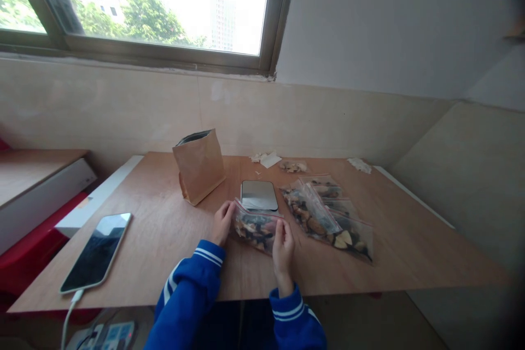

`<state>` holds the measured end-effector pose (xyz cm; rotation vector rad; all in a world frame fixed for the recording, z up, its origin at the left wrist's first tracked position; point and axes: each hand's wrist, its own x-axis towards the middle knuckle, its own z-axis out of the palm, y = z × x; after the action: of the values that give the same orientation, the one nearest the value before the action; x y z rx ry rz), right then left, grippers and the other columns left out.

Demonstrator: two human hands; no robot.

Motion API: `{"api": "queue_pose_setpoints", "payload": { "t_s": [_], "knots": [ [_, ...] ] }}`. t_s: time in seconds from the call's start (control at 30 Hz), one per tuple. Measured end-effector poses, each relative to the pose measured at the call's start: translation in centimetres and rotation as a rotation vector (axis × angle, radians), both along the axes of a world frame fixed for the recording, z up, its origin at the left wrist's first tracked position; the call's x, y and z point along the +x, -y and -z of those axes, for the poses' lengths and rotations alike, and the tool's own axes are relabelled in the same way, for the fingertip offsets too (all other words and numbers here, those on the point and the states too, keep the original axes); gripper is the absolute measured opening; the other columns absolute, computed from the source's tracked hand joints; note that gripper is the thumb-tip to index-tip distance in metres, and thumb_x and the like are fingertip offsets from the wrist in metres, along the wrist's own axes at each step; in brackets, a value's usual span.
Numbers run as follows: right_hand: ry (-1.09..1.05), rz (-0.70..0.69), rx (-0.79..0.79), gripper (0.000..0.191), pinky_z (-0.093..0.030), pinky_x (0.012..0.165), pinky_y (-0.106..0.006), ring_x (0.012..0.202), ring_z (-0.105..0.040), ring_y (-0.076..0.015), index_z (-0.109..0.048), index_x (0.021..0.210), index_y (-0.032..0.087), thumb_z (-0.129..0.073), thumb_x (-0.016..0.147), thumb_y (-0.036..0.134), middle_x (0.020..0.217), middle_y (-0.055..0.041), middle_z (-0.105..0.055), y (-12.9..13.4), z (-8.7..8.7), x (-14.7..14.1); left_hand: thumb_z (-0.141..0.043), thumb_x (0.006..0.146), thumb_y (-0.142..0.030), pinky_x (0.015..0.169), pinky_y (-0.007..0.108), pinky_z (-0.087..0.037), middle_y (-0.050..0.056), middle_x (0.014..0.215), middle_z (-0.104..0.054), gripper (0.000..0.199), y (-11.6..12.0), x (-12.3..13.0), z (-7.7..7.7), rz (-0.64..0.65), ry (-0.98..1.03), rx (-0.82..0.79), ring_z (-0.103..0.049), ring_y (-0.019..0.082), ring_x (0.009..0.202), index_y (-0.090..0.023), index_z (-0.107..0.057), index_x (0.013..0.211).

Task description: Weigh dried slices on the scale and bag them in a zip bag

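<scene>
My left hand [222,222] and my right hand [284,249] both grip a clear zip bag [254,229] with a red-lined seal, filled with dark and tan dried pieces. The bag rests low over the wooden tabletop [394,229], just in front of a flat silver digital scale [260,195], whose near edge it partly hides. To the right of my right hand, a pile of similar filled zip bags [326,216] overlaps on the table. A brown kraft paper bag [199,167] stands left of the scale.
A smartphone [96,251] lies at the table's left with a white cable [69,320] running down to a power strip [110,336] below. Paper scraps [264,159] and a small heap of dried pieces [293,166] lie near the back wall, beneath a window [159,5].
</scene>
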<state>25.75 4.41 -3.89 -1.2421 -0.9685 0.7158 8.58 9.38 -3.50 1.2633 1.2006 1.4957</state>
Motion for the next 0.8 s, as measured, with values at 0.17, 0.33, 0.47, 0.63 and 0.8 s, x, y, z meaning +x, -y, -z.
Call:
{"api": "queue_pose_setpoints", "payload": {
  "t_s": [0.17, 0.33, 0.47, 0.63, 0.8],
  "knots": [
    [0.138, 0.080, 0.021, 0.053, -0.052, 0.070, -0.033, 0.073, -0.068, -0.0234, -0.068, 0.096, 0.017, -0.044, 0.090, 0.064, 0.077, -0.0081, -0.072, -0.08, 0.24, 0.33, -0.062, 0.081, -0.055, 0.061, 0.023, -0.038, -0.002, 0.068, -0.056, 0.039, 0.25, -0.06, 0.06, 0.004, 0.105, -0.013, -0.049, 0.012, 0.065, -0.016, -0.062, 0.079],
    [0.220, 0.122, 0.026, 0.055, -0.049, 0.064, -0.032, 0.064, -0.066, -0.0229, -0.068, 0.099, 0.014, -0.043, 0.091, 0.062, 0.073, -0.0086, -0.073, -0.24, 0.36, 0.47, -0.065, 0.080, -0.053, 0.060, 0.022, -0.038, -0.002, 0.067, -0.056, 0.038, -0.05, -0.20, 0.24, -0.038, 0.126, -0.009, -0.049, 0.011, 0.064, -0.015, -0.063, 0.079],
    [0.239, 0.146, 0.053, 0.053, -0.050, 0.072, -0.034, 0.069, -0.067, -0.0245, -0.069, 0.092, 0.015, -0.043, 0.091, 0.062, 0.069, -0.0085, -0.072, -0.23, 0.19, 0.40, -0.068, 0.077, -0.053, 0.062, 0.022, -0.040, 0.000, 0.072, -0.060, 0.039, 0.03, -0.18, 0.22, -0.039, 0.166, -0.033, -0.053, 0.013, 0.067, -0.015, -0.065, 0.083],
    [0.214, 0.164, 0.036, 0.055, -0.050, 0.072, -0.035, 0.070, -0.067, -0.0257, -0.069, 0.094, 0.014, -0.046, 0.088, 0.064, 0.068, -0.0084, -0.071, -0.28, 0.22, 0.48, -0.070, 0.076, -0.052, 0.063, 0.023, -0.042, 0.001, 0.075, -0.063, 0.038, 0.21, -0.10, -0.11, -0.047, 0.180, -0.042, -0.056, 0.013, 0.069, -0.015, -0.066, 0.084],
    [0.121, 0.158, -0.022, 0.057, -0.049, 0.068, -0.034, 0.068, -0.066, -0.0247, -0.070, 0.095, 0.013, -0.049, 0.086, 0.065, 0.067, -0.0080, -0.069, -0.34, 0.57, 0.59, -0.071, 0.075, -0.050, 0.061, 0.022, -0.041, 0.001, 0.075, -0.062, 0.035, 0.31, -0.12, -0.26, -0.076, 0.166, -0.035, -0.056, 0.013, 0.069, -0.016, -0.065, 0.081]
  ]
}}
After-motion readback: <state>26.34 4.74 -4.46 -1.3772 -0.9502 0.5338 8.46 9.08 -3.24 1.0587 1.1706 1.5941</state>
